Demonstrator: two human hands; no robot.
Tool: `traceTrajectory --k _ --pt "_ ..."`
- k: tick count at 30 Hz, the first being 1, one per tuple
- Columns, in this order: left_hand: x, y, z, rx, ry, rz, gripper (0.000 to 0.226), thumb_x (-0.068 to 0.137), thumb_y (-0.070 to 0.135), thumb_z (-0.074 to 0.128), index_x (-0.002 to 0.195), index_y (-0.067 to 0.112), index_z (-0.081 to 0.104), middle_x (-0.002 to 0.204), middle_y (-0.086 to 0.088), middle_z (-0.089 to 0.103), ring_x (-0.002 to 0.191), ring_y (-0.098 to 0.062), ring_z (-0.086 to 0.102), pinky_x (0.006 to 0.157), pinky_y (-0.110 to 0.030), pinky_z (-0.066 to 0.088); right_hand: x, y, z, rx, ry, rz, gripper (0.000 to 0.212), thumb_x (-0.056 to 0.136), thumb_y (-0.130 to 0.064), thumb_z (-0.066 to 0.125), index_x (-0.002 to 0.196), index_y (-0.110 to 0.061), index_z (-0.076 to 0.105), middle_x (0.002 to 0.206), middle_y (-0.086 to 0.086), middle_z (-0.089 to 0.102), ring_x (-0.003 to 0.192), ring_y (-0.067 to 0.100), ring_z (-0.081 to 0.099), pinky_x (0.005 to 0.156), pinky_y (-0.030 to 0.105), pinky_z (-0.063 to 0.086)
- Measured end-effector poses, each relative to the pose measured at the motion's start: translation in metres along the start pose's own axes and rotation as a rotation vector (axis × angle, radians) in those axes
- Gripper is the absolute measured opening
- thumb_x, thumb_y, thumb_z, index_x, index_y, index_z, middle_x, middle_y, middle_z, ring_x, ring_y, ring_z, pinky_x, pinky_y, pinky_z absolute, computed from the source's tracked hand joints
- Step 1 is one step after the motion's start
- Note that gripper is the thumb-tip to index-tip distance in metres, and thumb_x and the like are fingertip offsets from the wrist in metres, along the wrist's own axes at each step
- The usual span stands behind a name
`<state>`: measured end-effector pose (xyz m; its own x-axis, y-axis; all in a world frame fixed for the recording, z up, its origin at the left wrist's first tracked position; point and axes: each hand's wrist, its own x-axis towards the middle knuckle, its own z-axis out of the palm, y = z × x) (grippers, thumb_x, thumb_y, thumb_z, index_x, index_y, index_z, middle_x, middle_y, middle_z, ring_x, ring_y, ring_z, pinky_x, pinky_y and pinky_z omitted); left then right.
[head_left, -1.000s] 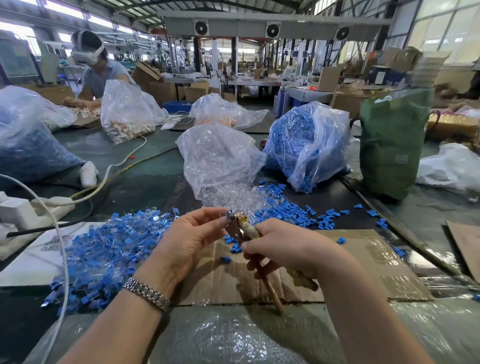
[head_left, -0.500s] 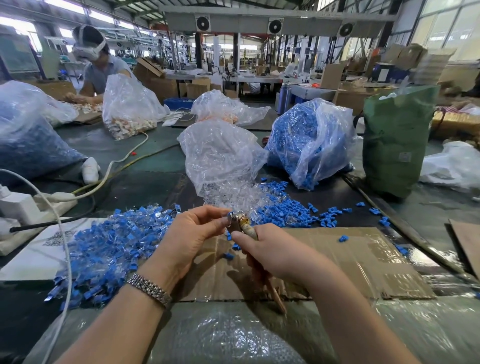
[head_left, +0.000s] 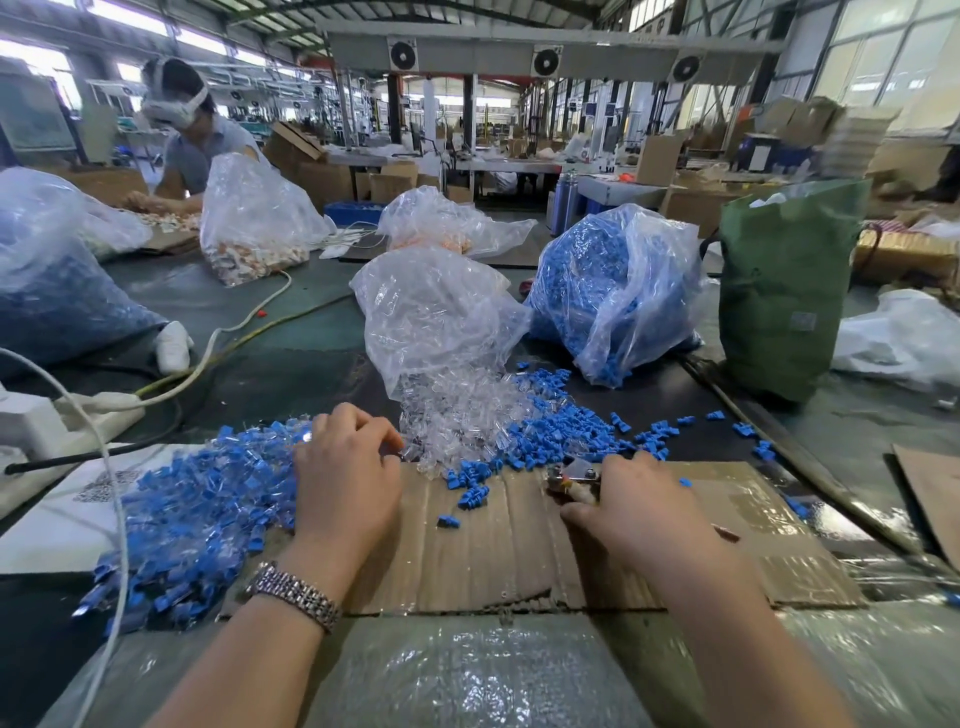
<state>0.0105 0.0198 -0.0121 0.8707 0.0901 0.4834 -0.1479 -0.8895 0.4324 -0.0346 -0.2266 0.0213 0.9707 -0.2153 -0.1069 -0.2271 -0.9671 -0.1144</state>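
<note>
Left hand (head_left: 345, 483), right hand (head_left: 631, 512) gripping tool (head_left: 571, 475), over cardboard (head_left: 493, 545) (cluttered factory table (head_left: 291, 364)).

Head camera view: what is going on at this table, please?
A person works with small plastic parts over a cardboard sheet. The left hand reaches with curled fingers to the clear pieces spilling from a clear bag; whether it has picked one is not visible. The right hand grips a small tool with a metal head, low on the cardboard beside loose blue pieces. A heap of blue-and-clear parts lies at the left.
</note>
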Motion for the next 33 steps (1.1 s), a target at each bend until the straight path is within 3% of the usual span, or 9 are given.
traceTrajectory --k 3,7,10,16,18,23,28,33 --pt "-0.006 0.009 0.009 -0.078 -0.131 0.173 0.023 0.093 0.012 0.059 0.103 0.027 0.072 0.101 0.014 0.053 0.097 -0.007 0.046 0.095 -0.032 0.039 0.005 -0.006 -0.003 -0.004 0.089 -0.02 0.062 0.088 -0.07 0.055 0.12 -0.017 0.057 0.131 0.012 0.05 0.124 0.031 0.045 0.099 0.045 0.042" --pt "-0.01 0.011 0.016 -0.004 -0.17 0.283 0.027 0.097 0.02 0.057 0.119 0.031 0.069 0.11 0.016 0.055 0.1 -0.001 0.041 0.092 -0.026 0.032 0.019 -0.027 -0.011 0.04 0.167 -0.18 0.034 0.098 -0.045 0.058 0.123 -0.022 0.059 0.127 0.003 0.052 0.126 0.026 0.043 0.103 0.05 0.039" --pt "-0.011 0.013 0.015 0.011 -0.153 0.298 0.026 0.095 0.023 0.06 0.118 0.031 0.069 0.108 0.016 0.053 0.1 0.0 0.041 0.09 -0.025 0.03 0.033 -0.045 -0.006 -0.038 0.157 -0.255 0.02 0.099 -0.023 0.056 0.119 -0.022 0.062 0.125 0.003 0.054 0.125 0.026 0.041 0.101 0.05 0.035" --pt "-0.011 0.013 0.017 -0.007 -0.191 0.278 0.024 0.098 0.023 0.058 0.119 0.03 0.067 0.115 0.013 0.057 0.107 -0.005 0.051 0.096 -0.022 0.035 0.044 -0.061 0.011 -0.085 0.173 -0.252 0.022 0.103 -0.023 0.052 0.12 -0.019 0.065 0.126 0.008 0.051 0.126 0.029 0.039 0.104 0.05 0.036" --pt "-0.011 0.016 0.017 -0.076 -0.232 0.274 0.021 0.097 0.019 0.061 0.114 0.027 0.07 0.112 0.011 0.058 0.105 -0.006 0.054 0.091 -0.018 0.041 0.044 -0.06 0.015 -0.054 0.189 -0.268 0.023 0.102 -0.023 0.051 0.119 -0.019 0.066 0.125 0.007 0.052 0.125 0.028 0.039 0.103 0.05 0.036" --pt "-0.011 0.021 0.013 -0.169 -0.328 0.256 0.02 0.092 0.016 0.07 0.109 0.026 0.072 0.106 0.011 0.061 0.094 -0.006 0.06 0.087 -0.033 0.053 0.034 -0.054 0.019 0.099 0.196 -0.309 0.013 0.098 -0.03 0.055 0.106 -0.024 0.063 0.112 0.0 0.059 0.114 0.024 0.048 0.099 0.047 0.037" --pt "-0.007 0.016 0.009 -0.268 -0.384 0.208 0.017 0.089 0.021 0.077 0.103 0.029 0.072 0.097 0.02 0.061 0.088 0.005 0.059 0.076 -0.008 0.045 0.033 -0.042 0.012 0.35 0.229 -0.286 0.005 0.095 -0.028 0.065 0.091 -0.028 0.062 0.094 -0.004 0.07 0.095 0.021 0.062 0.094 0.039 0.044" --pt "-0.008 0.015 0.006 -0.236 -0.325 0.2 0.01 0.089 0.032 0.074 0.098 0.028 0.073 0.091 0.018 0.063 0.084 0.005 0.059 0.074 -0.009 0.044 0.032 -0.042 0.014 0.592 0.263 -0.344 0.01 0.092 -0.024 0.072 0.101 -0.022 0.077 0.096 -0.004 0.074 0.091 0.013 0.066 0.09 0.034 0.053"
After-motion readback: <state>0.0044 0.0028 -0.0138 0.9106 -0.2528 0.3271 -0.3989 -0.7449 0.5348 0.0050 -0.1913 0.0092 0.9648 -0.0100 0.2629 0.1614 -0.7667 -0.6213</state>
